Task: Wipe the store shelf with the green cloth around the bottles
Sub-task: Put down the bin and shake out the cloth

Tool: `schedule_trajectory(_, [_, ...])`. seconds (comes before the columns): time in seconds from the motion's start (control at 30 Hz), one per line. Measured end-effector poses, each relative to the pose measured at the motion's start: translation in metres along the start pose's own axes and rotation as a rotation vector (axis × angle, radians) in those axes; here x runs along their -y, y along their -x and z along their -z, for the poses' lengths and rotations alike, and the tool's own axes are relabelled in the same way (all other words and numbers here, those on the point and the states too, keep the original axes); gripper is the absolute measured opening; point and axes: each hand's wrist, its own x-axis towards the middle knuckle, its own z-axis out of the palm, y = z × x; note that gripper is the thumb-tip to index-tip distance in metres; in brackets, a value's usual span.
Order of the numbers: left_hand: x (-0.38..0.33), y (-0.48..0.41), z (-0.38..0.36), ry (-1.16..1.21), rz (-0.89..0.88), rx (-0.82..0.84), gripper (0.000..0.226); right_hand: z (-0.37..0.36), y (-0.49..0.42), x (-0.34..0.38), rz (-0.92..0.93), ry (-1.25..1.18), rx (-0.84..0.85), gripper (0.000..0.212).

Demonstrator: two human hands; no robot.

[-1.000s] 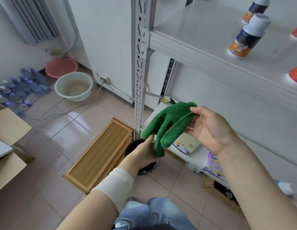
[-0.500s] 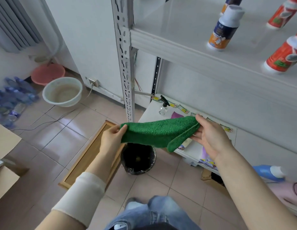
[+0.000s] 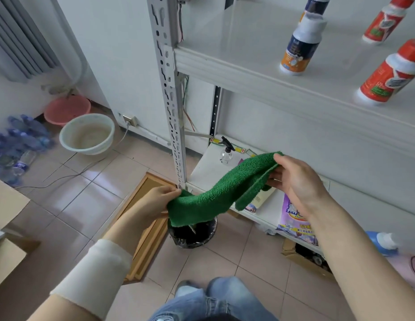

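Left hand (image 3: 155, 202): low, reaching forward from the lower left, thumb and fingertips pinching the lower end of the green terry cloth (image 3: 220, 193). A white knit cuff (image 3: 95, 274) wraps that forearm.

Right hand (image 3: 296, 181): higher and further right, back of the hand toward the camera, thumb on top of the cloth's upper end and fingers curled beneath it, gripping the folded edge.

The cloth spans the two hands, sloping down from right to left with a sag in the middle and one flap hanging loose below. It is held in the air, in front of the white lower shelf (image 3: 206, 172) and above a black round bin (image 3: 192, 235) on the tiled floor. It touches no shelf.

Above and to the right, the white upper store shelf (image 3: 236, 42) carries a white bottle with a dark blue and orange label (image 3: 299, 45) and two red-labelled white bottles (image 3: 389, 77), standing apart. A small clear spray bottle (image 3: 226, 151) stands on the lower shelf, just behind the cloth. Further left on the floor: a white plastic basin (image 3: 87, 134) and a pink basin (image 3: 67, 110) beside it.
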Motion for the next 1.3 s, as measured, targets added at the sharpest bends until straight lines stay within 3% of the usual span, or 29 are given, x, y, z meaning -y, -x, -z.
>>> schedule_trajectory(0.13, [0.001, 0.000, -0.004, 0.200, -0.135, -0.211, 0.009, 0.012, 0.003, 0.001, -0.019, 0.092, 0.050, 0.030])
schedule_trajectory(0.2, [-0.004, 0.006, 0.001, 0.409, -0.237, -0.217, 0.005, 0.021, 0.003, 0.000, -0.053, 0.225, 0.049, 0.029])
schedule_trajectory(0.27, [-0.009, 0.010, 0.008, 0.494, -0.388, -0.209, 0.018, 0.030, -0.001, -0.003, -0.058, 0.469, 0.017, 0.029])
schedule_trajectory(0.4, [-0.024, 0.014, 0.018, 0.183, -0.560, -0.185, 0.027, 0.036, -0.009, -0.006, -0.004, 0.769, -0.149, 0.033])
schedule_trajectory(0.53, [-0.039, 0.015, 0.019, 0.096, -0.395, -0.205, 0.005, 0.030, -0.010, 0.000, 0.047, 0.610, -0.218, 0.024])
schedule_trajectory(0.63, [-0.044, 0.015, 0.017, 0.255, -0.159, -0.098, 0.014, 0.022, -0.005, 0.011, 0.071, 0.306, -0.159, 0.029])
schedule_trajectory(0.7, [-0.045, 0.016, 0.018, 0.337, -0.086, -0.038, 0.025, 0.021, -0.003, 0.016, 0.075, 0.268, -0.110, 0.027])
schedule_trajectory(0.83, [-0.041, 0.022, 0.020, 0.324, -0.069, 0.041, 0.033, 0.024, -0.002, 0.020, 0.046, 0.272, -0.072, 0.023])
schedule_trajectory(0.93, [-0.036, 0.028, 0.021, 0.297, -0.191, 0.047, 0.026, 0.027, 0.001, 0.019, 0.056, 0.358, -0.048, 0.020])
schedule_trajectory(1.1, [-0.030, 0.035, 0.027, -0.258, -0.489, -0.279, 0.014, 0.038, 0.001, 0.017, 0.104, 0.581, 0.043, 0.018])
schedule_trajectory(1.2, [-0.032, 0.042, 0.037, -0.314, -0.596, -0.415, 0.011, 0.045, -0.006, 0.010, 0.165, 0.800, -0.134, 0.011])
schedule_trajectory(1.3, [-0.039, 0.047, 0.043, -0.344, -0.734, -0.491, 0.016, 0.041, -0.006, 0.006, 0.243, 0.753, -0.206, 0.014])
